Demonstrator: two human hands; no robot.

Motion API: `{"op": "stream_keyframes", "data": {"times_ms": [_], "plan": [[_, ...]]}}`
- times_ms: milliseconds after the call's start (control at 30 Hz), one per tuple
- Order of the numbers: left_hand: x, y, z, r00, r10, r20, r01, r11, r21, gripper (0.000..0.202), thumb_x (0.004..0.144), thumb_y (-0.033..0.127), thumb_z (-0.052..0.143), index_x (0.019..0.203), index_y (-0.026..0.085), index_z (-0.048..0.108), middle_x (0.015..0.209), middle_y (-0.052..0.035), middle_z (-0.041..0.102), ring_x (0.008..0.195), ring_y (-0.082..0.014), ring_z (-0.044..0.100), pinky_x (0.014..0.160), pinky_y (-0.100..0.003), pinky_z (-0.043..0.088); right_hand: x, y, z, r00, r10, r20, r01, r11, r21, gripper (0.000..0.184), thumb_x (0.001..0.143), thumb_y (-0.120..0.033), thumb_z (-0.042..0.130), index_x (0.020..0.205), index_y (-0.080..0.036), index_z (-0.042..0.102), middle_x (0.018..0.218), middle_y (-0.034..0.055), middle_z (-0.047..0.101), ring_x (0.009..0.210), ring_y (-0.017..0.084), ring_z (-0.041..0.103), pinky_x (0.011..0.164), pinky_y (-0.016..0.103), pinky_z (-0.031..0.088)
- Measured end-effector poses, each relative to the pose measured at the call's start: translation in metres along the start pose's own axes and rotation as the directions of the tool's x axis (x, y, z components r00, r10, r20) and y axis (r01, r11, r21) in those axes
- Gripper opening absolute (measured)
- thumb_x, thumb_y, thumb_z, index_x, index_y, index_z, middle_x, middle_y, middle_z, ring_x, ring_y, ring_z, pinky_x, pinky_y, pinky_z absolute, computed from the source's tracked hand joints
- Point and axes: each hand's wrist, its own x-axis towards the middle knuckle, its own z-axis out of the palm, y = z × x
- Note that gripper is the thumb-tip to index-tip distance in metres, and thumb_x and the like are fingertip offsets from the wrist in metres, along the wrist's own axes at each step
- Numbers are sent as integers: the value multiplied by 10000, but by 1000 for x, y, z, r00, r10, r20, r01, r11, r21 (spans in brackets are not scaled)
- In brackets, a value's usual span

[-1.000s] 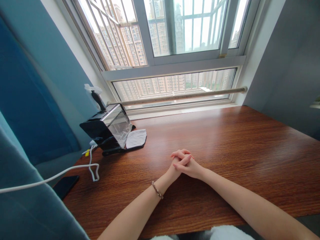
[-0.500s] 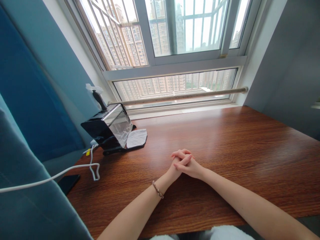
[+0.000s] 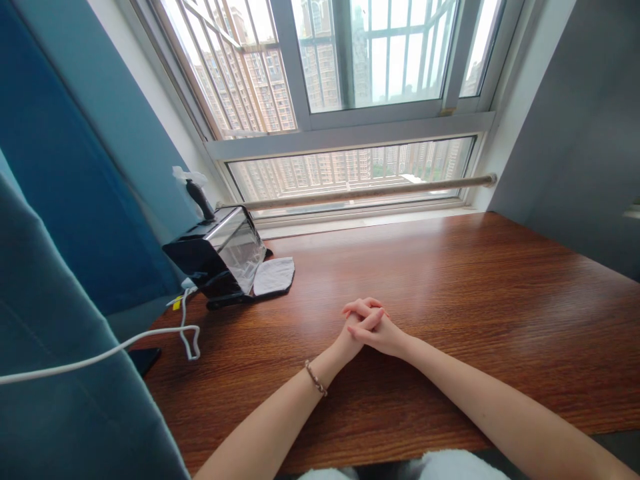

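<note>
My left hand (image 3: 351,331) and my right hand (image 3: 383,335) are clasped together, fingers interlaced, resting on the brown wooden table (image 3: 430,287). Each closes round the other, and no object shows between them; the palms are hidden. A beaded bracelet (image 3: 315,379) circles my left wrist. To the left of the hands, apart from them, stands a black case with a clear front panel (image 3: 234,240). A dark handle (image 3: 200,199) topped with clear plastic sticks up from it. At its foot lies a white cloth pad (image 3: 274,276) on a black flap.
A white cable (image 3: 105,359) loops from the left over the table edge. Partly behind the blue-green curtain (image 3: 55,333) lies a flat black object (image 3: 146,360), perhaps a phone. Beyond the table are a barred window (image 3: 375,60) and a horizontal pipe (image 3: 370,194).
The curtain at the left has shifted slightly right and covers more of the flat black object. My clasped hands have stayed in place.
</note>
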Motion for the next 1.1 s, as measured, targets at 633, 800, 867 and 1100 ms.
{"op": "stream_keyframes", "data": {"times_ms": [633, 800, 867, 1100], "plan": [[15, -16, -37, 923, 127, 363, -48, 975, -218, 280, 719, 357, 465, 877, 156, 582, 717, -39, 509, 747, -189, 537, 626, -261, 428, 0, 1, -1, 1000, -1, 2, 1, 1000, 3, 316, 765, -192, 519, 1079, -215, 494, 955, 35, 495, 924, 162, 500, 802, 298, 422], [15, -15, -35, 899, 139, 415, -16, 958, -285, 328, 745, 352, 394, 876, 114, 577, 743, -48, 497, 756, -190, 532, 662, -273, 427, 0, 2, 0, 1000, -2, -1, 2, 1000, 0, 321, 760, -188, 525, 1079, -214, 497, 944, 33, 491, 917, 161, 500, 799, 296, 421], [16, -14, -33, 909, 130, 397, -11, 957, -289, 282, 728, 333, 425, 842, 130, 585, 739, -53, 495, 752, -196, 520, 673, -272, 430, 0, 2, 0, 1000, -2, -4, 2, 1000, 1, 321, 763, -191, 524, 1082, -214, 497, 945, 32, 489, 916, 159, 500, 800, 295, 421], [14, -13, -29, 945, 98, 312, -28, 975, -221, 268, 729, 353, 445, 829, 147, 583, 686, -58, 479, 750, -206, 494, 635, -264, 432, 0, 1, 0, 1000, -4, -3, 4, 1000, 8, 323, 759, -190, 526, 1080, -214, 499, 943, 30, 493, 907, 155, 501, 792, 294, 427]]}}
